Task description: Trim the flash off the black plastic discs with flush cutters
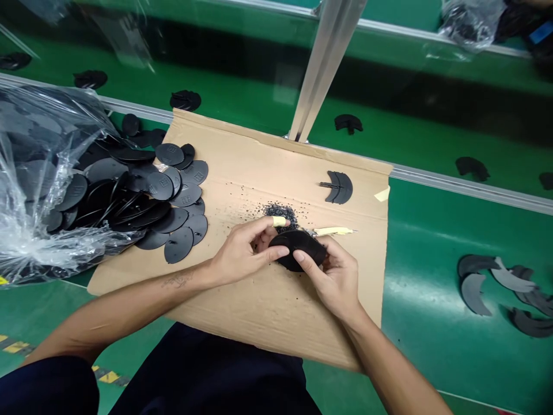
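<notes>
Both my hands hold one black plastic disc [298,245] over a sheet of cardboard [259,300]. My left hand [244,251] pinches the disc's left edge; its forefinger wears yellowish tape at the tip. My right hand [334,276] grips the disc's right side and also holds a small knife with a taped handle [334,231], blade pointing right. A small heap of black shavings [283,210] lies just beyond the disc. A trimmed black part [339,187] lies at the cardboard's far right.
A pile of black discs [168,196] spills from a clear plastic bag [38,184] on the left. Curved black offcuts [501,285] lie on the green surface at right. A metal post [322,63] rises behind the cardboard. More black parts sit on the green belt [242,92] beyond.
</notes>
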Motion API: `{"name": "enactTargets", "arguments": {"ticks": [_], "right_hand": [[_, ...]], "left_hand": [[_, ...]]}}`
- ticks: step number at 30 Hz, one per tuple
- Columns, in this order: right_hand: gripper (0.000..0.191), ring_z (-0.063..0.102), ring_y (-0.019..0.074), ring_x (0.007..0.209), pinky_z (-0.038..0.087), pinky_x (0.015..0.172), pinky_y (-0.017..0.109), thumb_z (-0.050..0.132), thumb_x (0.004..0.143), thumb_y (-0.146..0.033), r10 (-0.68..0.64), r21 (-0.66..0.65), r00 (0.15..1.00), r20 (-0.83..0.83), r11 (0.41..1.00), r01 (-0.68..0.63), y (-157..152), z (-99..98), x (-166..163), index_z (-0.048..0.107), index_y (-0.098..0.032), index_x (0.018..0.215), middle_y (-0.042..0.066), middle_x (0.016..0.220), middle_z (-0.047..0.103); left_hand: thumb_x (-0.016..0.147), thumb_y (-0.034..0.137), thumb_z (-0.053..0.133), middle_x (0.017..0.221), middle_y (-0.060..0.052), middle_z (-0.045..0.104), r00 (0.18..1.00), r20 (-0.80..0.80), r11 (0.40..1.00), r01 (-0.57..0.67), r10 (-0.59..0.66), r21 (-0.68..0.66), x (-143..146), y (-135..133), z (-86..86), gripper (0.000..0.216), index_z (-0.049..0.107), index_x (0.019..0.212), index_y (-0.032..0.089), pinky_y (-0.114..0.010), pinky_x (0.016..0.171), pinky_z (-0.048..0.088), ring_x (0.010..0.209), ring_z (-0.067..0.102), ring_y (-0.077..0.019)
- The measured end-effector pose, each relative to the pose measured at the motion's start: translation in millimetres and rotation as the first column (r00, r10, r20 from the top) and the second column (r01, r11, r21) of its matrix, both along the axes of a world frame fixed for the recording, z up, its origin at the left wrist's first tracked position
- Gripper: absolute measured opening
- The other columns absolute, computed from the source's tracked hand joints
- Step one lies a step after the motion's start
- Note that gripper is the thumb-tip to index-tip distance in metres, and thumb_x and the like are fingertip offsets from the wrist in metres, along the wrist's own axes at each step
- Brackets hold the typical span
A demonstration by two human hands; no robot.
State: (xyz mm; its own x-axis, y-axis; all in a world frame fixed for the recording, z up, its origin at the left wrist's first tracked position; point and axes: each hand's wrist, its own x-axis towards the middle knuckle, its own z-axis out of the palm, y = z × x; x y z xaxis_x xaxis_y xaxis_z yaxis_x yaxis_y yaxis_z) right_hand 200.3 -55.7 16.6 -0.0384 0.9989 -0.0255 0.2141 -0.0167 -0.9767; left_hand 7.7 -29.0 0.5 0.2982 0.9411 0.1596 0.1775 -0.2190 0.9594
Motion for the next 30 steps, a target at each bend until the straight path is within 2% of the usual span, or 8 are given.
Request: {"name": "enactTargets", "arguments": {"ticks": [2, 4, 8, 12, 16, 20, 24, 30], "right_hand": [[0.022, 0.049, 0.0121, 0.061, 0.042, 0.054, 0.025, 0.072, 0.087, -0.042, 0.010, 0.077, 1.000, 0.024, 0.997, -0.012, -1, -1.3, 0, 0.063, -0.022, 0.082, -0.002, 0.069, 0.058], [0.019, 0.053, 0.0130, 0.062, 0.043, 0.056, 0.025, 0.070, 0.089, -0.039, 0.039, 0.139, 0.998, 0.057, 0.989, -0.046, -1, -2.6, 1, 0.064, -0.022, 0.085, -0.001, 0.072, 0.062], [0.012, 0.058, 0.0140, 0.061, 0.048, 0.058, 0.027, 0.065, 0.094, -0.035, 0.122, 0.221, 0.981, 0.151, 0.963, -0.154, -3, -4.2, 2, 0.066, -0.023, 0.092, 0.001, 0.075, 0.067], [0.009, 0.062, 0.0142, 0.061, 0.052, 0.058, 0.027, 0.063, 0.095, -0.030, 0.156, 0.292, 0.964, 0.217, 0.932, -0.216, -4, -5.8, 4, 0.069, -0.024, 0.098, 0.002, 0.079, 0.072], [0.015, 0.073, 0.0179, 0.078, 0.060, 0.071, 0.030, 0.063, 0.094, -0.021, 0.186, 0.417, 0.936, 0.298, 0.857, -0.303, 1, -7.9, 9, 0.071, -0.023, 0.106, 0.005, 0.094, 0.078], [0.023, 0.076, 0.0193, 0.091, 0.063, 0.079, 0.032, 0.063, 0.093, -0.013, 0.179, 0.499, 0.908, 0.378, 0.787, -0.363, 5, -11.0, 13, 0.072, -0.023, 0.111, 0.007, 0.106, 0.079], [0.024, 0.077, 0.0196, 0.088, 0.065, 0.076, 0.033, 0.064, 0.092, -0.013, 0.187, 0.504, 0.894, 0.408, 0.770, -0.391, 4, -12.9, 13, 0.073, -0.024, 0.112, 0.006, 0.105, 0.079], [0.031, 0.077, 0.0193, 0.088, 0.065, 0.075, 0.030, 0.062, 0.093, -0.010, 0.241, 0.511, 0.903, 0.355, 0.759, -0.403, 3, -11.4, 11, 0.070, -0.025, 0.119, 0.007, 0.104, 0.079]], "left_hand": [[0.091, 0.042, 0.070, 0.077, -0.002, 0.061, 0.999, 0.024, 0.999, 0.024, -0.025, 0.027, 0, 1, 0.5, 0.030, 0.073, 0.105, 0.016, -0.020, 0.058, 0.046, 0.067, 0.054, -0.0106], [0.092, 0.041, 0.070, 0.085, -0.005, 0.066, 0.998, 0.041, 0.993, 0.044, -0.049, 0.108, 0, 2, 1.8, 0.027, 0.074, 0.100, 0.015, -0.022, 0.063, 0.049, 0.075, 0.058, -0.0129], [0.092, 0.035, 0.071, 0.096, -0.007, 0.069, 0.995, 0.033, 0.955, 0.084, -0.097, 0.285, -2, 2, 5.5, 0.027, 0.071, 0.113, 0.017, -0.024, 0.069, 0.053, 0.082, 0.062, -0.0134], [0.095, 0.029, 0.068, 0.096, -0.007, 0.069, 0.990, -0.049, 0.892, 0.137, -0.129, 0.432, -3, 4, 7.8, 0.021, 0.069, 0.111, 0.016, -0.026, 0.073, 0.055, 0.086, 0.064, -0.0142], [0.098, 0.022, 0.062, 0.095, -0.008, 0.069, 0.980, -0.161, 0.804, 0.188, -0.116, 0.565, -5, 7, 8.6, 0.012, 0.066, 0.105, 0.014, -0.028, 0.075, 0.055, 0.085, 0.064, -0.0147], [0.099, 0.023, 0.060, 0.094, -0.008, 0.069, 0.964, -0.239, 0.775, 0.239, -0.117, 0.585, -8, 10, 9.9, 0.010, 0.064, 0.102, 0.015, -0.028, 0.073, 0.055, 0.083, 0.063, -0.0152], [0.099, 0.024, 0.058, 0.095, -0.009, 0.070, 0.962, -0.219, 0.765, 0.263, -0.163, 0.588, -9, 10, 12.0, 0.012, 0.064, 0.104, 0.014, -0.028, 0.072, 0.056, 0.082, 0.063, -0.0148], [0.094, 0.020, 0.067, 0.090, -0.006, 0.070, 0.981, -0.117, 0.782, 0.194, -0.155, 0.592, -7, 6, 13.4, 0.007, 0.066, 0.100, 0.016, -0.027, 0.070, 0.057, 0.079, 0.066, -0.0139]]}}
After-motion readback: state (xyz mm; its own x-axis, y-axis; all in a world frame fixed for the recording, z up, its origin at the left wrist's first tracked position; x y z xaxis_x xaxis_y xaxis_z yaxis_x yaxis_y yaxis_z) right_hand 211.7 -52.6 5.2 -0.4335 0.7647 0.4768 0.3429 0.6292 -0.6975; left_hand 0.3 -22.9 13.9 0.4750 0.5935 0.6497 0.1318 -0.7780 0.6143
